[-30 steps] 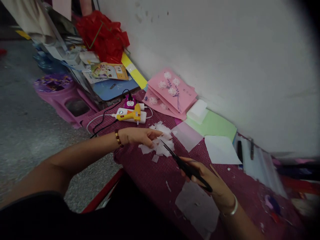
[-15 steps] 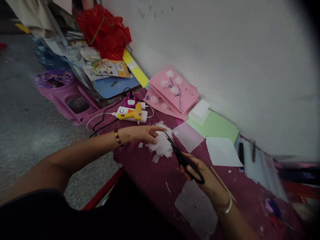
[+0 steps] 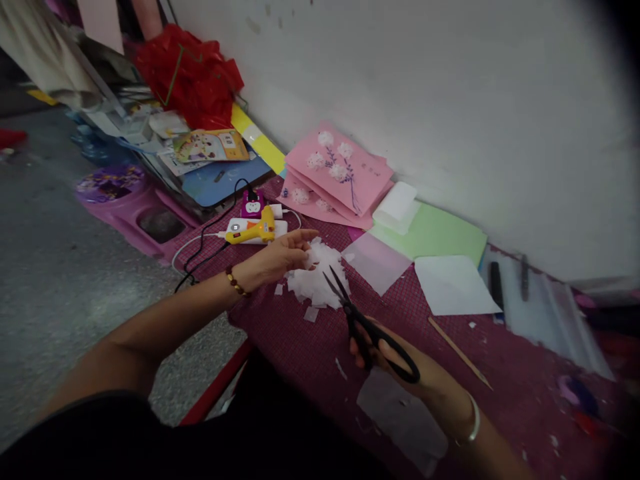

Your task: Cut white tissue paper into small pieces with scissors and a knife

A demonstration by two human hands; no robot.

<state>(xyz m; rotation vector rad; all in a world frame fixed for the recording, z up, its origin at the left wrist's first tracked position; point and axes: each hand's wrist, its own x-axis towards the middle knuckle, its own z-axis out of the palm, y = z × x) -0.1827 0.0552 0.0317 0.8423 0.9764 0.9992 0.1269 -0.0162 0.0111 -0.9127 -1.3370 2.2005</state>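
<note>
My right hand (image 3: 385, 350) is wrapped around the black handles of a pair of scissors (image 3: 353, 313). Their blades stand slightly apart and point up and left over a heap of small white paper pieces (image 3: 320, 283). Just beyond the blades, my left hand (image 3: 287, 257) hovers at the upper left of the heap, fingers stretched out and apart. No held piece is plain to see in it. A loose paper square (image 3: 311, 313) lies below the heap, and a translucent sheet (image 3: 400, 417) rests under my right forearm.
A yellow glue gun (image 3: 253, 230) lies on a white power strip beside cords at the left. Pink cards (image 3: 345, 170) with white flowers lean near the wall. Green paper (image 3: 440, 230), a white sheet (image 3: 455, 285) and a wooden stick (image 3: 460, 353) occupy the right side.
My left hand has drawn back left, away from the scissor tips. The scissors have moved slightly down and their blades have parted. The view has shifted a little.
</note>
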